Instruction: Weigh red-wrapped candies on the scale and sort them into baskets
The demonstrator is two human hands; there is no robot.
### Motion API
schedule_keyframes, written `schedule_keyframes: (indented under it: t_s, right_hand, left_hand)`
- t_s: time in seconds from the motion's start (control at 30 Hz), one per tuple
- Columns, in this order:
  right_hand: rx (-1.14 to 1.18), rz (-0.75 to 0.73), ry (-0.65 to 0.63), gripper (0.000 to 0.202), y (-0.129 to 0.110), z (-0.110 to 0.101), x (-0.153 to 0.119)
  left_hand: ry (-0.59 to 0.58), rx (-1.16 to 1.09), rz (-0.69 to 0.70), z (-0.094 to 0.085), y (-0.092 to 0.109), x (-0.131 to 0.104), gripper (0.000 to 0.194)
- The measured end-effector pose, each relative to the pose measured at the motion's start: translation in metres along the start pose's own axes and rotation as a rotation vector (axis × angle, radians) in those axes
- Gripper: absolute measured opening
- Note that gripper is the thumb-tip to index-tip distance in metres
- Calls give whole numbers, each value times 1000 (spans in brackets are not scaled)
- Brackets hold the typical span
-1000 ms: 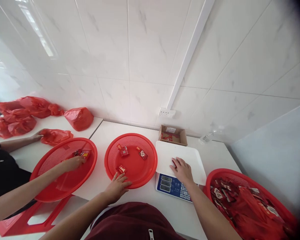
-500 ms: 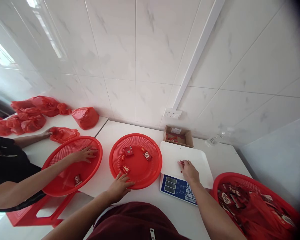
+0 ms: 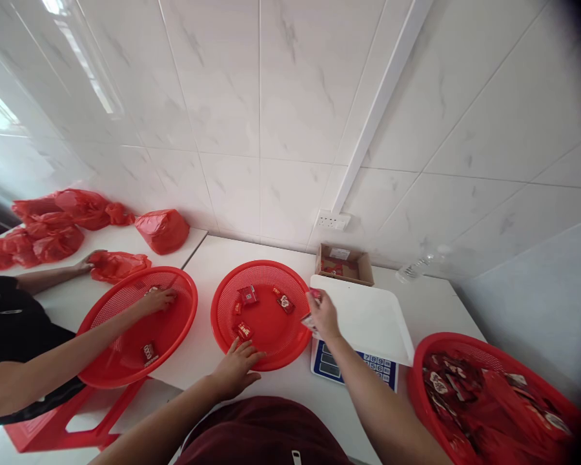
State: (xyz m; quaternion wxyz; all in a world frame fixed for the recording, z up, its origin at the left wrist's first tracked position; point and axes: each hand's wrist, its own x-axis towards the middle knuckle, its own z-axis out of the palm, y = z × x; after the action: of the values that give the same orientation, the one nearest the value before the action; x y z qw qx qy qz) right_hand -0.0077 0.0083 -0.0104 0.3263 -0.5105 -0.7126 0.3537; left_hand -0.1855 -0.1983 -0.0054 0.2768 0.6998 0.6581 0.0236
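A round red basket point(image 3: 261, 358) stands in the middle of the white table, with several small red packets point(image 3: 248, 296) in it. My left hand point(image 3: 237, 369) rests at its near rim, fingers spread and holding nothing. At the basket's right rim, my right hand point(image 3: 323, 315) is closed on small red packets point(image 3: 314, 296), partly hidden by the fingers. To the right is a scale point(image 3: 330, 363) with a bare white tray point(image 3: 368, 316), its keypad partly covered by my right forearm.
At left, another person's hand point(image 3: 159, 302) reaches into a second red basket point(image 3: 138, 374). Red bags point(image 3: 162, 230) lie behind. A cardboard box point(image 3: 365, 266) and clear bottle point(image 3: 419, 265) stand by the wall. A full red basket point(image 3: 419, 387) is at right.
My right hand has moved left from the scale's tray to the middle basket's rim, carrying packets off the tray. The other person's hand has shifted slightly left in their basket.
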Motion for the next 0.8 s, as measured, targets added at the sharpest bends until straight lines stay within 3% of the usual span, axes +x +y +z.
schedule_keyframes:
  t_s: [0.1,0.2,0.3,0.4,0.47,0.53,0.6,0.7,0.8]
  right_hand:
    - [30,-160,-170,58,-22,22,-14]
    - [5,-211,-156,53,-13,9,-25]
    - [-27,-134,6,45,26,-37,-36]
    - [-136,39,245,45,83,-104,-53]
    - [-287,182,335,45,123,-148,-68]
    - [-414,351,303,47,159,-182,-85]
    - [-474,482,183,51,188,-203,-100]
    - [-545,572,-27,50,214,-211,-115]
    - [-583,613,-102,49,225,-206,-115]
  left_hand:
    - [-11,7,56,3,4,9,44]
    - [-37,21,61,3,5,17,41]
    - [-13,67,4,1,0,27,42]
    - [94,94,-27,2,-8,44,42]
    - [189,87,-42,2,-11,56,43]
    - [295,80,-25,3,-7,66,43]
    - [383,67,32,3,5,73,43]
    - [429,27,120,8,31,79,42]
    - [391,21,157,19,57,83,41]
